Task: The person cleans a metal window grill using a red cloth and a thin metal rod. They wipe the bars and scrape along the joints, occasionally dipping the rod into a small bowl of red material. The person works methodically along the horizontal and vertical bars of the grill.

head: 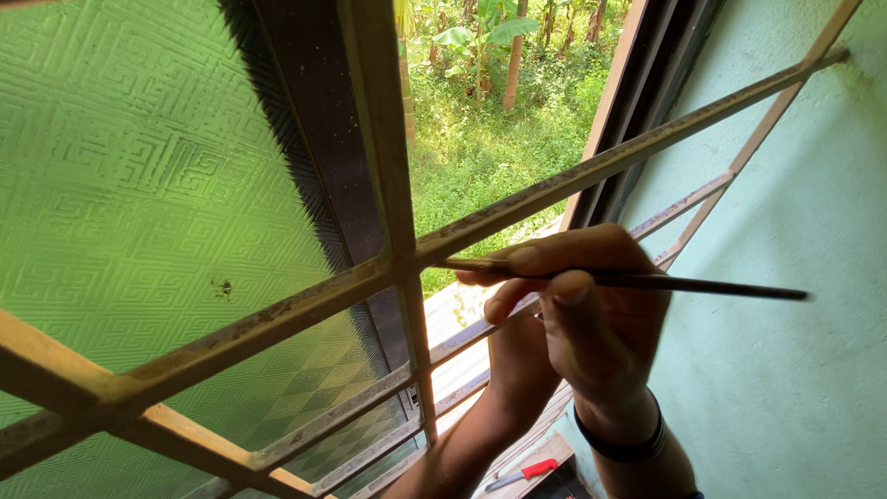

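My right hand (591, 319) pinches a thin dark brush (721, 288) between thumb and fingers, a black band on its wrist. The brush lies almost level, and its tip end touches the long slanted bar of a cream, rust-flecked window grille (277, 314), near where that bar crosses an upright one. My left hand (517, 360) rises from below and sits behind the right hand against the lower grille bars. Its fingers are hidden, so its grip cannot be made out.
Behind the grille are patterned green frosted glass (139, 185) and a dark window frame (314, 139). The open gap shows grass and trees (490, 120). A pale green wall (804, 305) fills the right. A red-handled tool (525, 474) lies on the sill below.
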